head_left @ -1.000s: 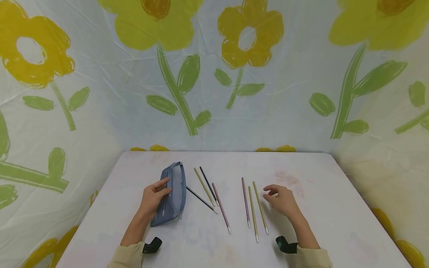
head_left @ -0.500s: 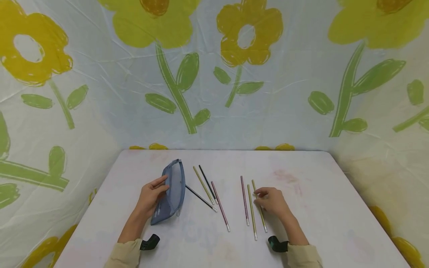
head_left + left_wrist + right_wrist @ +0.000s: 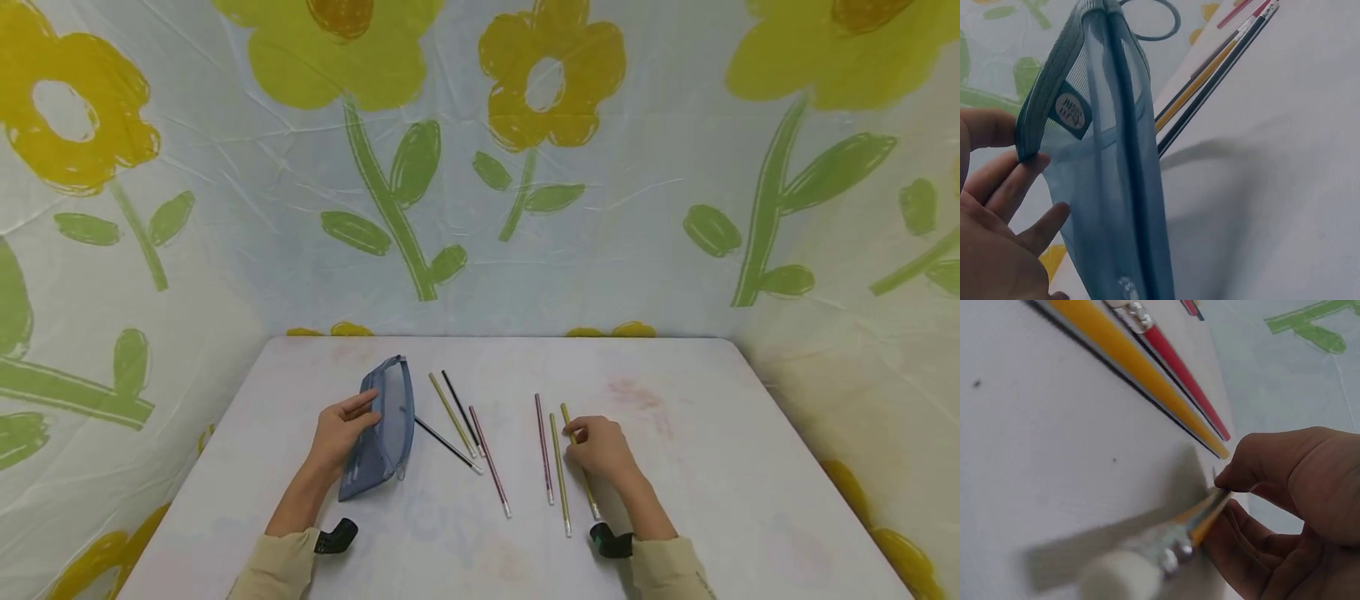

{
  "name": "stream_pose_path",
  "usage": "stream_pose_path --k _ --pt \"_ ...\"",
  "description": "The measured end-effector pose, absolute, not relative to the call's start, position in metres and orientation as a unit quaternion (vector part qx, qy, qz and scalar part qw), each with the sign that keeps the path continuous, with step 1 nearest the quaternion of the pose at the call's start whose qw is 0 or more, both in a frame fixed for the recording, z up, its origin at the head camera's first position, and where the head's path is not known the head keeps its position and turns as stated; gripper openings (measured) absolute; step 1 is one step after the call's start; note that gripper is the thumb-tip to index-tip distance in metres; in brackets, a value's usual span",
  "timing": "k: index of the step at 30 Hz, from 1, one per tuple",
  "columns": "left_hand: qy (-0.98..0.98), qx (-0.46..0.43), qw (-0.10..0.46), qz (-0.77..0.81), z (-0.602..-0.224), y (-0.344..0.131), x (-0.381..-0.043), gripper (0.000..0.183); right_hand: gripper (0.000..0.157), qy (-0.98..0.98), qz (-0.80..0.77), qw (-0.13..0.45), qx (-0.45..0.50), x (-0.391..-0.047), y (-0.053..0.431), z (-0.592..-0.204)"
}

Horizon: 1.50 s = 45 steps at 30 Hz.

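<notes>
My left hand [image 3: 335, 435] holds a blue mesh pencil case [image 3: 365, 473] by one edge, thumb on one side and fingers on the other. Its zipped mouth faces right, and a label [image 3: 1071, 110] shows near the zip in the left wrist view. My right hand [image 3: 602, 450] pinches a yellow pencil [image 3: 591, 493] between thumb and fingers. That pencil's white eraser [image 3: 1119, 578] points at the camera in the right wrist view, and its far end is hidden by the hand. Just left of it lie another yellow pencil [image 3: 560, 479] and a red pencil [image 3: 543, 450].
Between the hands lie several more pencils: a yellow one [image 3: 452, 414], a black one [image 3: 459, 407], a red one [image 3: 491, 462] and a second black one [image 3: 450, 446] beside the case. The white table [image 3: 480, 554] is backed by a flowered cloth [image 3: 637, 217].
My right hand has moved left from beside the rightmost yellow pencil and now pinches it. The left hand keeps its hold on the pencil case, nearly still.
</notes>
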<state>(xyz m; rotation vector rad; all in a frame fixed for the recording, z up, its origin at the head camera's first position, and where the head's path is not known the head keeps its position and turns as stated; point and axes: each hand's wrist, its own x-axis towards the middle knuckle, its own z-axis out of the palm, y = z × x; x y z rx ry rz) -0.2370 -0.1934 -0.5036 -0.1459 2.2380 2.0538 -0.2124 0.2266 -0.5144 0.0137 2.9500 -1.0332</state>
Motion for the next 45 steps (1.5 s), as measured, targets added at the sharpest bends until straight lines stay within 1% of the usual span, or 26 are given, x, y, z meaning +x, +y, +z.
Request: stream_pose_path --k 2,5,10,14,20,23,27,33,36,40,45 --pt "0.734 -0.039 0.052 0.676 -0.505 -0.195 -0.239 0.049 0.027 0.938 -0.347 0.018 0.009 -0.214 0.227 -0.512" --pt "0.718 -0.032 0.058 0.693 -0.509 -0.199 -0.242 0.051 0.030 0.911 -0.411 0.031 0.018 -0.216 0.226 -0.505" --pt "0.695 -0.034 0.061 0.716 -0.518 -0.206 -0.244 0.051 0.032 0.853 -0.521 0.021 -0.003 -0.219 0.211 -0.486" --pt "0.696 -0.039 0.063 0.714 -0.525 -0.208 -0.242 0.051 0.031 0.823 -0.566 0.019 -0.035 -0.227 0.174 -0.470" --pt "0.689 -0.049 0.059 0.720 -0.531 -0.208 -0.239 0.050 0.029 0.778 -0.617 0.058 -0.099 -0.245 0.098 -0.457" --pt "0.686 -0.049 0.060 0.723 -0.531 -0.208 -0.240 0.050 0.029 0.767 -0.628 0.061 -0.114 -0.257 0.067 -0.458" --pt "0.695 -0.046 0.059 0.715 -0.530 -0.208 -0.240 0.051 0.028 0.766 -0.631 0.041 -0.115 -0.271 0.039 -0.465" --pt "0.707 -0.033 0.055 0.704 -0.529 -0.207 -0.241 0.053 0.030 0.760 -0.642 0.004 -0.097 -0.284 0.012 -0.473" --pt "0.699 -0.032 0.056 0.712 -0.529 -0.206 -0.242 0.054 0.031 0.762 -0.641 -0.006 -0.093 -0.287 0.005 -0.479" --pt "0.690 -0.037 0.059 0.721 -0.528 -0.206 -0.241 0.054 0.031 0.773 -0.627 0.003 -0.099 -0.286 -0.001 -0.486" --pt "0.688 -0.037 0.057 0.723 -0.532 -0.207 -0.241 0.053 0.030 0.783 -0.610 0.031 -0.121 -0.282 -0.005 -0.492"
